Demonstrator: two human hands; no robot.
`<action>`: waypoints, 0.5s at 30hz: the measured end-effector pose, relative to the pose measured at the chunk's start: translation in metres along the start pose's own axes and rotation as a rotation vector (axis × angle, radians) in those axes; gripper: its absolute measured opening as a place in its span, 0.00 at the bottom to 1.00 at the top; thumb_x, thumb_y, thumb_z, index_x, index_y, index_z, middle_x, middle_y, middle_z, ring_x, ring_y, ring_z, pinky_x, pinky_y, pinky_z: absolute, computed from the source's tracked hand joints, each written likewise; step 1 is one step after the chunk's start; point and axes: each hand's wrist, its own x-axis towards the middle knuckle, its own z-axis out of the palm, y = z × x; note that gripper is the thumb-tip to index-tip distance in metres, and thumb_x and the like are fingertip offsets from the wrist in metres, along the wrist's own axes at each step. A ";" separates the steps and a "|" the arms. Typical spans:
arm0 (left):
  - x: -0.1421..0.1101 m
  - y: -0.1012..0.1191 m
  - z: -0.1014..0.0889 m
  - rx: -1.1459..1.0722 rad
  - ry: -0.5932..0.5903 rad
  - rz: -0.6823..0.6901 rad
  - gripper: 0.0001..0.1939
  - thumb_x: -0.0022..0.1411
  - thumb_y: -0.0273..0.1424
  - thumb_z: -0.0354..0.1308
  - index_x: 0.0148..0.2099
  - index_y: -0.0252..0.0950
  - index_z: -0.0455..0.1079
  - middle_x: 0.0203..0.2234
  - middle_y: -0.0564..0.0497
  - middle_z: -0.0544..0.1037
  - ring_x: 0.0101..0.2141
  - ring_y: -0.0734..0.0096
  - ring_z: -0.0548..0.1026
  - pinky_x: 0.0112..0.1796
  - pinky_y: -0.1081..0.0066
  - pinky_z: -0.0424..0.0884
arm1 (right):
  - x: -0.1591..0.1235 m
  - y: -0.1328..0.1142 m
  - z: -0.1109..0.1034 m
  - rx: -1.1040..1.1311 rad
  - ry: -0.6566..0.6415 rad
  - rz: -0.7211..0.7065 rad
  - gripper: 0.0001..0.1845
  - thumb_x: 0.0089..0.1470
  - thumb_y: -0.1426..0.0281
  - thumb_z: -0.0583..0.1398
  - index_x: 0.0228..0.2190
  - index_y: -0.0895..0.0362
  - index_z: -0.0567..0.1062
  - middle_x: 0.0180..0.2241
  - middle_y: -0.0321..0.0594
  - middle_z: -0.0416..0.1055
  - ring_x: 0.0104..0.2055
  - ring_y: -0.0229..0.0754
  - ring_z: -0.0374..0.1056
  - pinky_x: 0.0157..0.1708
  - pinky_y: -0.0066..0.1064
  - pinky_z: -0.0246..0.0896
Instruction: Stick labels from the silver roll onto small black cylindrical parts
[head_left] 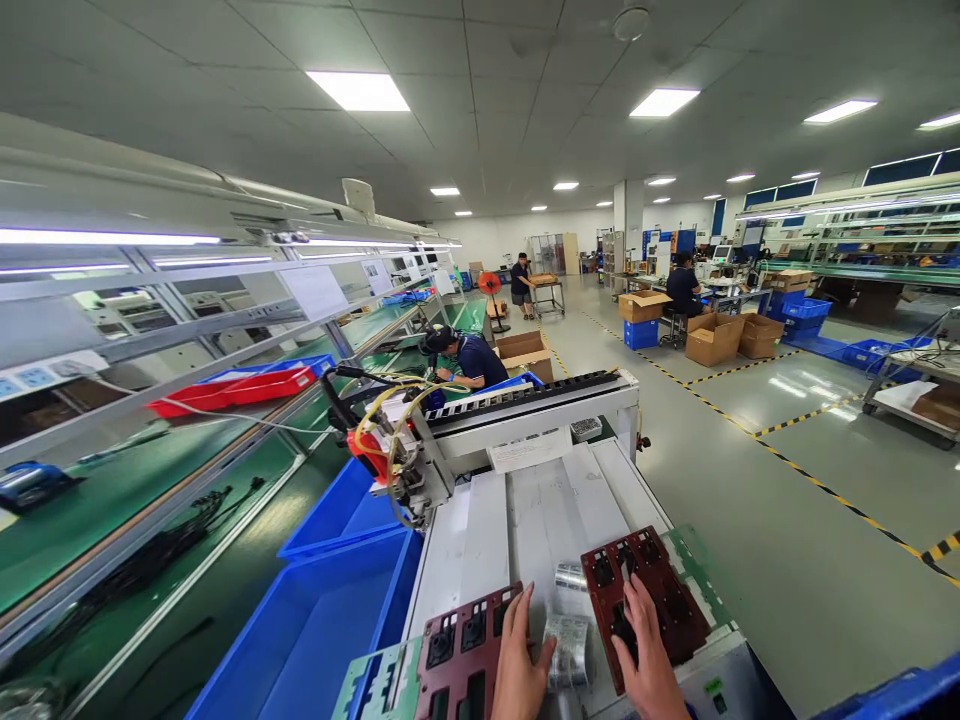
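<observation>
My left hand [520, 655] rests at the right edge of a dark red fixture plate [487, 625], fingers stretched and thumb apart. Black square parts [441, 648] sit in that plate's cutouts. Over a second dark red fixture plate [690, 600], my right hand [649, 655] has its thumb and fingers around a black part [624, 630]; its exact kind is partly hidden by the fingers. More black parts fill the cutouts of this plate. Between the two plates lie silvery rolls [568, 650] on the white machine bed [480, 540].
A gantry machine head [401, 450] with yellow tubes stands at the bed's far left. Blue bins [315, 620] adjoin the left side. Beyond the machine's beam [540, 395], a person [476, 360] bends over the green bench. Cardboard boxes [716, 340] stand on the floor at right.
</observation>
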 end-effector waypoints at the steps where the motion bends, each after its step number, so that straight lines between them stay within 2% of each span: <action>1: -0.002 -0.001 0.002 0.000 -0.023 -0.004 0.40 0.67 0.35 0.53 0.77 0.41 0.47 0.73 0.48 0.44 0.71 0.59 0.49 0.59 0.66 0.66 | 0.001 0.003 -0.002 0.076 -0.035 0.029 0.32 0.74 0.60 0.42 0.72 0.33 0.36 0.75 0.40 0.29 0.75 0.49 0.48 0.66 0.43 0.64; 2: -0.005 0.000 0.003 -0.010 -0.050 0.000 0.37 0.68 0.37 0.53 0.76 0.41 0.50 0.73 0.48 0.44 0.71 0.59 0.50 0.58 0.67 0.68 | 0.003 0.003 -0.003 0.145 -0.059 0.039 0.32 0.74 0.60 0.41 0.72 0.32 0.35 0.75 0.39 0.28 0.74 0.46 0.51 0.65 0.39 0.66; 4: -0.010 0.004 0.007 -0.073 -0.107 0.021 0.32 0.70 0.38 0.53 0.72 0.38 0.57 0.71 0.44 0.49 0.67 0.59 0.58 0.55 0.67 0.70 | 0.009 -0.005 -0.007 0.217 -0.065 -0.006 0.31 0.74 0.62 0.41 0.72 0.31 0.36 0.75 0.39 0.28 0.71 0.41 0.57 0.65 0.36 0.66; 7: -0.021 0.011 0.013 -0.186 -0.202 0.072 0.28 0.70 0.39 0.56 0.67 0.31 0.63 0.63 0.35 0.62 0.55 0.60 0.71 0.50 0.63 0.71 | 0.020 -0.040 -0.021 0.297 0.044 -0.061 0.33 0.74 0.64 0.46 0.72 0.31 0.40 0.75 0.40 0.31 0.68 0.41 0.61 0.63 0.37 0.69; 8: -0.024 0.013 0.015 -0.237 -0.252 0.082 0.28 0.70 0.40 0.58 0.66 0.31 0.63 0.61 0.34 0.65 0.51 0.61 0.73 0.49 0.63 0.71 | 0.025 -0.055 -0.028 0.359 0.108 -0.043 0.35 0.73 0.64 0.49 0.72 0.32 0.40 0.75 0.41 0.31 0.69 0.44 0.61 0.60 0.36 0.71; 10: -0.032 0.020 0.019 -0.434 -0.370 0.096 0.31 0.68 0.41 0.62 0.67 0.34 0.62 0.59 0.35 0.68 0.50 0.62 0.74 0.46 0.65 0.71 | 0.034 -0.089 -0.044 0.538 0.225 0.104 0.45 0.68 0.61 0.59 0.73 0.35 0.38 0.72 0.46 0.47 0.68 0.48 0.62 0.54 0.36 0.76; 11: -0.035 0.025 0.021 -0.572 -0.422 0.102 0.32 0.68 0.42 0.64 0.68 0.36 0.61 0.56 0.36 0.70 0.47 0.64 0.74 0.44 0.67 0.72 | 0.038 -0.104 -0.051 0.635 0.300 0.160 0.49 0.64 0.61 0.63 0.73 0.34 0.39 0.73 0.46 0.42 0.67 0.51 0.63 0.52 0.36 0.77; 12: -0.038 0.031 0.021 -0.719 -0.469 0.104 0.33 0.67 0.44 0.65 0.68 0.38 0.62 0.53 0.37 0.72 0.44 0.65 0.75 0.41 0.68 0.72 | 0.041 -0.118 -0.057 0.706 0.314 0.180 0.52 0.61 0.61 0.66 0.72 0.32 0.41 0.74 0.43 0.38 0.67 0.51 0.63 0.52 0.34 0.77; 14: -0.044 0.046 0.020 -0.913 -0.528 0.115 0.32 0.66 0.47 0.65 0.65 0.36 0.66 0.43 0.40 0.76 0.36 0.71 0.74 0.37 0.70 0.72 | 0.046 -0.138 -0.064 0.805 0.288 0.223 0.52 0.58 0.61 0.69 0.71 0.30 0.45 0.74 0.41 0.38 0.66 0.51 0.64 0.54 0.33 0.75; 15: -0.046 0.055 0.018 -0.955 -0.548 0.121 0.31 0.65 0.48 0.66 0.62 0.34 0.70 0.42 0.40 0.76 0.34 0.71 0.74 0.36 0.71 0.72 | 0.047 -0.145 -0.065 0.837 0.258 0.233 0.52 0.57 0.61 0.69 0.70 0.30 0.46 0.74 0.40 0.38 0.66 0.50 0.64 0.55 0.32 0.74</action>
